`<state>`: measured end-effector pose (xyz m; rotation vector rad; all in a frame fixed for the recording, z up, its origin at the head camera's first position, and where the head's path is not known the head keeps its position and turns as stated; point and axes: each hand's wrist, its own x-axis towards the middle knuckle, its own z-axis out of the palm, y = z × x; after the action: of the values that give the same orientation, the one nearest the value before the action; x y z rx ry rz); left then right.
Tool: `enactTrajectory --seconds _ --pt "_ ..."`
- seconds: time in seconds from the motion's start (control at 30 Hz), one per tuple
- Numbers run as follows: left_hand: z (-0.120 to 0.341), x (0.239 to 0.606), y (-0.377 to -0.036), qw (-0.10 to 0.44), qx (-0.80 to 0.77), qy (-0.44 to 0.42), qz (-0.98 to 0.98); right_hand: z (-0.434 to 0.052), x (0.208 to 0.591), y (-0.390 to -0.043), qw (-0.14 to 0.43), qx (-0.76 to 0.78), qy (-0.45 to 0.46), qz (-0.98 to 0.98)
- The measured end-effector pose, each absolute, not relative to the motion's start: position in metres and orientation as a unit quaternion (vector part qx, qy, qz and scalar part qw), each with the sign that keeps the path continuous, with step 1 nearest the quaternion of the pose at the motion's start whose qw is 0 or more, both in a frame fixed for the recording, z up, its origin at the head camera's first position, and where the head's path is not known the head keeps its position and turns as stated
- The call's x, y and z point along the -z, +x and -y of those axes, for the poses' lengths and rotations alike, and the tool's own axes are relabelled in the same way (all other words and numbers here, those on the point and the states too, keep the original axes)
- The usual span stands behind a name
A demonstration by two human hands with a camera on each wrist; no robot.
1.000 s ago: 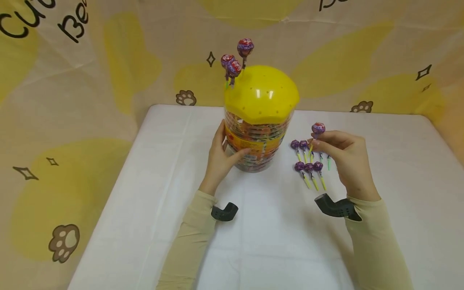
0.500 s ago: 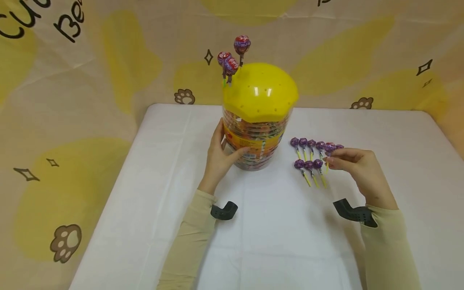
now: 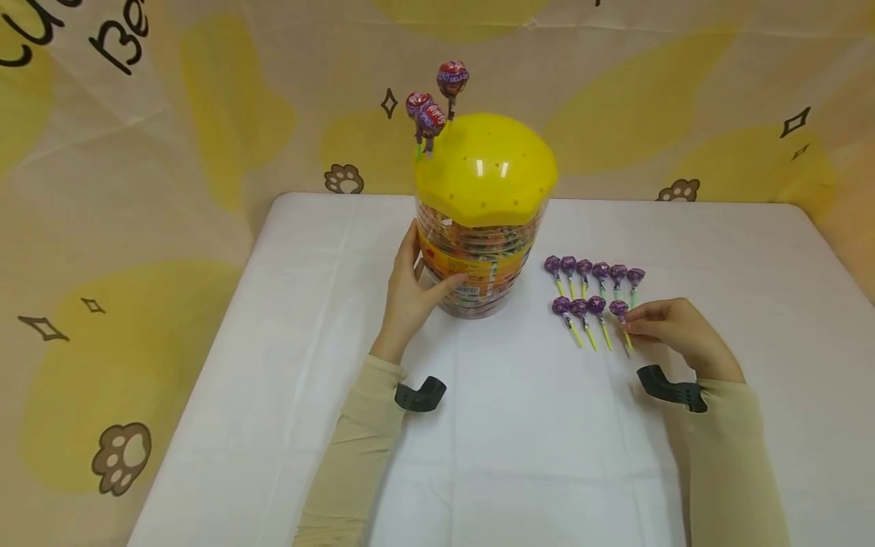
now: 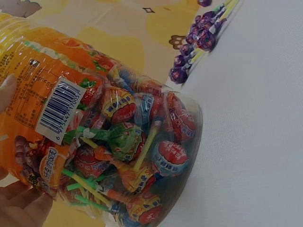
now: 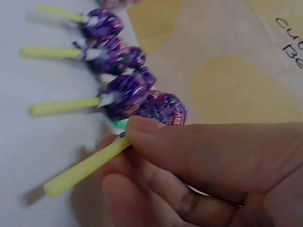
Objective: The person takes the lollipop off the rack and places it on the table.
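1. Right hand (image 3: 677, 330): thumb and fingers pinch the yellow stick of a purple lollipop (image 3: 619, 309), low on the white table (image 3: 533, 441), at the right end of the near row.
2. Left hand (image 3: 410, 292): fingers curled round the side of the lollipop jar (image 3: 478, 258), upright.
3. Jar's yellow lid (image 3: 485, 171) carries three lollipops (image 3: 434, 102) stuck upright.
4. Other purple lollipops (image 3: 593, 272) lie in rows beside the jar.

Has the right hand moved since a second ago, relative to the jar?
Yes. The right hand has come down and toward the person, away from the jar, and now pinches a purple lollipop at the table, ending the near row.
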<state>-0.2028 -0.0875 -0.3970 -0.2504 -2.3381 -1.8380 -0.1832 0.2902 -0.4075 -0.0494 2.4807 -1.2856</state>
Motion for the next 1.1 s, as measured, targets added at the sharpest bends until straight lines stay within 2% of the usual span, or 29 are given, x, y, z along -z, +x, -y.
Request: enactTrajectory --seconds 0.17,0.33,1.1 --pt "0.087 0.3959 -0.203 0.081 0.609 -0.086 0.784 -0.2913 0.4135 -0.1847 0.2 0.45 0.002 -0.87" --pt "0.0871 0.3955 -0.2032 0.086 0.607 -0.085 0.786 -0.2898 0.4122 -0.1847 0.203 0.453 0.009 -0.868" --pt "0.0872 0.3968 -0.2039 0.08 0.608 -0.084 0.785 -0.2854 0.4181 -0.1867 0.157 0.44 0.054 -0.883"
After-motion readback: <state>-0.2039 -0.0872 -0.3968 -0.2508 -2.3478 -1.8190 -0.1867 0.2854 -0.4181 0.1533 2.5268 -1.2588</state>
